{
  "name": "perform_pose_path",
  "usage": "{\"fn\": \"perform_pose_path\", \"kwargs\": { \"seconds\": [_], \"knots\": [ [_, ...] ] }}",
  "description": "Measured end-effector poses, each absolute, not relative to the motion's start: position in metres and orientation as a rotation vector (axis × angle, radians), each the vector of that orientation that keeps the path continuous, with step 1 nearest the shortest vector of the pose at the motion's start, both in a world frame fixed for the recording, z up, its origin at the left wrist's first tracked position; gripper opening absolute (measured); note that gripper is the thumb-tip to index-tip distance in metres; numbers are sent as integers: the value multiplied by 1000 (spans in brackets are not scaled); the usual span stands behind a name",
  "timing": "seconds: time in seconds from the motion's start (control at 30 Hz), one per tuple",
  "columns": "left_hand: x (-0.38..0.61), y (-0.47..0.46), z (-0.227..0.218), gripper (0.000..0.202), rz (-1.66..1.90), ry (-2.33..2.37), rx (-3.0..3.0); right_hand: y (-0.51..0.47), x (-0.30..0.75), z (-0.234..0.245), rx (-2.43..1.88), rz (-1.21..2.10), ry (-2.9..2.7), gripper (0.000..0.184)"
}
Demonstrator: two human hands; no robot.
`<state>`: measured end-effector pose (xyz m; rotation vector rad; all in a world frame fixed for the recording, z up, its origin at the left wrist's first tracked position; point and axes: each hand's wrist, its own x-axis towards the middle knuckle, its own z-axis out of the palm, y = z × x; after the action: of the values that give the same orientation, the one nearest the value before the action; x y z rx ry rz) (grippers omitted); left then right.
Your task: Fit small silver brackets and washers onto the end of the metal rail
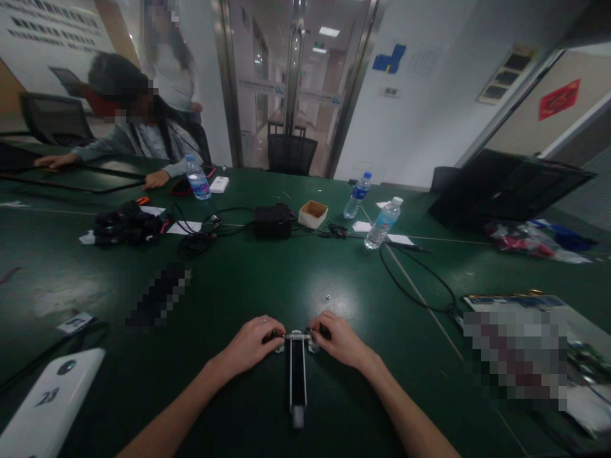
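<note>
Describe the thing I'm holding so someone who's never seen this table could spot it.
On the green table, look at the near edge. Between the left hand and the right hand lies a black rail. Unlike the cables around, it is straight and silver-edged.

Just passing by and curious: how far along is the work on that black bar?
Done: the black bar lies flat on the green table, silver fittings at its far end. In hand: the left hand and right hand pinch that end from either side. Left: a small loose metal piece lies untouched beyond the hands.
</note>
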<state>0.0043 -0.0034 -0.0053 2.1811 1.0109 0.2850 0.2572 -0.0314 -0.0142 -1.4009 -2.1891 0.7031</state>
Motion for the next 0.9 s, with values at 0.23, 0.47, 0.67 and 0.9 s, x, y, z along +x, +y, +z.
{"fn": "perform_pose_path", "kwargs": {
  "seconds": [0.23, 0.47, 0.67, 0.9],
  "knots": [
    [4, -4, -5, 19, 262, 1023, 2169, -35, 259, -1, -1388, 819, -2195, 9],
    [5, -5, 1, 19, 247, 1029, 2169, -36, 258, -4, -1389, 853, -2177, 9],
    [3, -4, -3, 19, 255, 1022, 2163, -36, 259, -3, -1407, 855, -2191, 7],
    [4, -5, -1, 18, 246, 1025, 2174, -37, 258, 1, -1408, 823, -2244, 13]
  ]
}}
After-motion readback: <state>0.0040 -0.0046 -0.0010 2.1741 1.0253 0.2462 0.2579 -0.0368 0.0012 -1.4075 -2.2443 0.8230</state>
